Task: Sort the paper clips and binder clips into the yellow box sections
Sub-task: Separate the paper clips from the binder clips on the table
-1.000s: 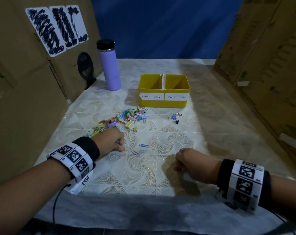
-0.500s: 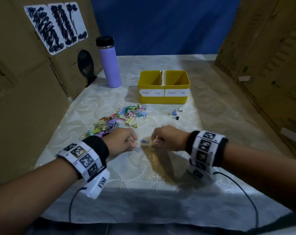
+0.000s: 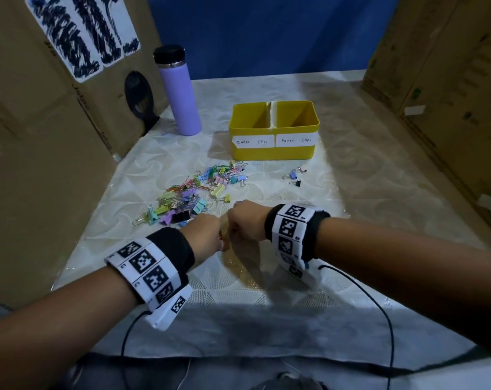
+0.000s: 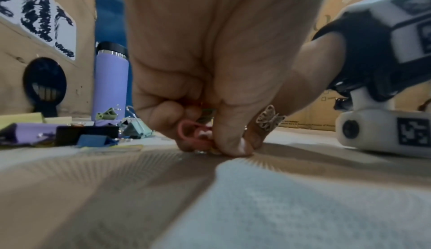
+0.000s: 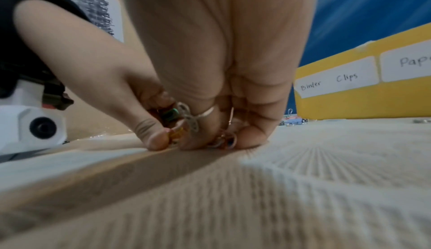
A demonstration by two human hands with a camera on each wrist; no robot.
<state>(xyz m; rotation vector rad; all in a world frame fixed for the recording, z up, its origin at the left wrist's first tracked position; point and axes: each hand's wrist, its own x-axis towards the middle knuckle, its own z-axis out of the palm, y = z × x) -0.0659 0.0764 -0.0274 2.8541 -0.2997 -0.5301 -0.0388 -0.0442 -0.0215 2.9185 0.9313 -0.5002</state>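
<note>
Both fists sit knuckle to knuckle at mid-frame, fingertips down on the tablecloth. The left hand is curled round a pink paper clip, and the right hand pinches 1 or 2 small clips I can't make out. The yellow box waits above centre, both sections looking empty. Tip: gather loose paper clips first, then drop them in the right section, not the "Binder Clips" one. The clip pile sits left of centre.

Yellow box, lilac bottle (black-capped), pastel clips.
</note>
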